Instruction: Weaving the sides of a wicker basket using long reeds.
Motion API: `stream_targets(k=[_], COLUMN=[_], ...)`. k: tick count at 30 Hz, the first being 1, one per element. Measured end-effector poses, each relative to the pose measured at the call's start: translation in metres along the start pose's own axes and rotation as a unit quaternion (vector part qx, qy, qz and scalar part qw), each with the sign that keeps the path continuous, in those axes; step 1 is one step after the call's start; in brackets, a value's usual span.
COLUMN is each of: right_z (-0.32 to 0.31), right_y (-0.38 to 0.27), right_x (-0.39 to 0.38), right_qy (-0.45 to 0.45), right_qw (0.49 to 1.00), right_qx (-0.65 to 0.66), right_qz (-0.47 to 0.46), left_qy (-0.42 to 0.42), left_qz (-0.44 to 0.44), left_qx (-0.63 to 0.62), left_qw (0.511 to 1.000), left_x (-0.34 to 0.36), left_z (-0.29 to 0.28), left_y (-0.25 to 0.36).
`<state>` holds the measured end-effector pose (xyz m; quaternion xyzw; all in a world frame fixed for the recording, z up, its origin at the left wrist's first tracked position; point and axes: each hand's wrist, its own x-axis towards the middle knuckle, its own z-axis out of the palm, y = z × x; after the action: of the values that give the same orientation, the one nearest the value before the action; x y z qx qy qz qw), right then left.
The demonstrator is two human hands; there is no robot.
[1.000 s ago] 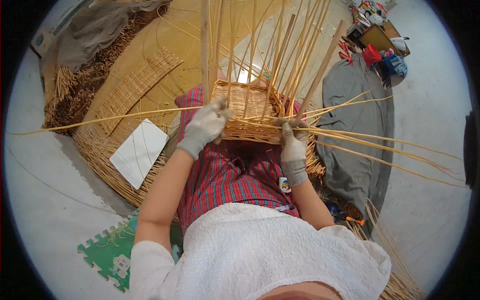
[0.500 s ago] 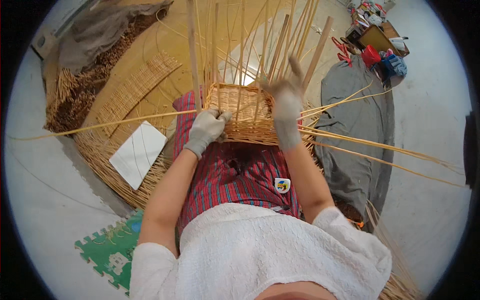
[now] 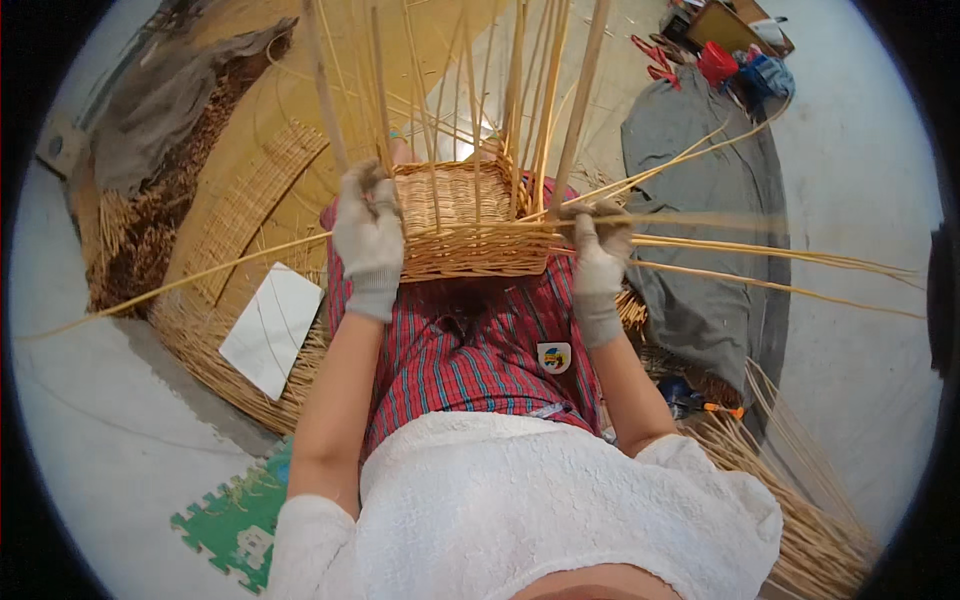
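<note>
A half-woven wicker basket (image 3: 470, 255) rests on my lap, its tall upright stakes (image 3: 465, 90) rising from the sides. My left hand (image 3: 368, 235), in a pale work glove, grips the basket's left corner beside a flat wooden stake (image 3: 325, 85). At the right corner my right hand (image 3: 600, 255), gloved too, is closed around a wicker rod (image 3: 700, 219) that blurs out to the right. Other long rods (image 3: 770, 255) stick out on that side, past the hand. One more rod (image 3: 180, 280) runs out left from the basket. The right fingertips are partly hidden.
A white board (image 3: 275, 330) lies left on bundled rods. Beyond it are a woven panel (image 3: 262, 200) and grey cloth over brown sticks (image 3: 240, 110). Dark grey cloth (image 3: 690, 300) covers a heap at right. Loose rods (image 3: 790, 500) lie lower right; a green foam mat (image 3: 225, 530) lower left.
My right hand has come down from above the basket to its right corner and holds a rod there. The left hand has shifted from the front rim to the left corner.
</note>
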<state>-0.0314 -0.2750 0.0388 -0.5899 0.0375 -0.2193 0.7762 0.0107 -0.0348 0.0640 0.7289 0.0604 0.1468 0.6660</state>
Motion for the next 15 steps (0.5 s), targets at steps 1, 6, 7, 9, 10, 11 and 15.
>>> stream_targets(k=[1,6,7,9,10,11,15], right_z=[-0.011,0.006,0.014,0.061,0.088,0.100,0.060], right_y=[-0.008,-0.019,-0.023,-0.037,-0.034,-0.029,-0.025], right_x=[-0.003,0.012,0.020,0.052,0.076,0.090,0.075], right_qy=[-0.007,0.004,-0.014,-0.177,-0.171,-0.162,-0.121], right_qw=[1.000,0.994,0.990,0.960,0.902,0.809,0.845], right_qx=[0.007,-0.074,-0.118,-0.208,-0.323,-0.422,-0.439], right_qz=[0.007,0.080,0.078,-0.064,-0.228,-0.377,-0.282], left_qy=[0.058,-0.313,-0.318,-0.243,-0.252,-0.242,-0.202], left_qz=[0.106,-0.272,-0.272,-0.233,-0.229,-0.216,-0.281], left_qx=[-0.115,-0.004,-0.001,0.031,0.033,0.067,0.081], left_qw=[0.986,0.910,0.908,0.941,0.940,0.943,0.935], left_x=[-0.013,-0.013,-0.020,-0.028,-0.026,-0.024,-0.018], left_z=[0.002,0.054,0.059,0.064,0.068,0.071,0.068], left_y=[0.015,-0.029,-0.028,-0.026,-0.025,-0.025,-0.023])
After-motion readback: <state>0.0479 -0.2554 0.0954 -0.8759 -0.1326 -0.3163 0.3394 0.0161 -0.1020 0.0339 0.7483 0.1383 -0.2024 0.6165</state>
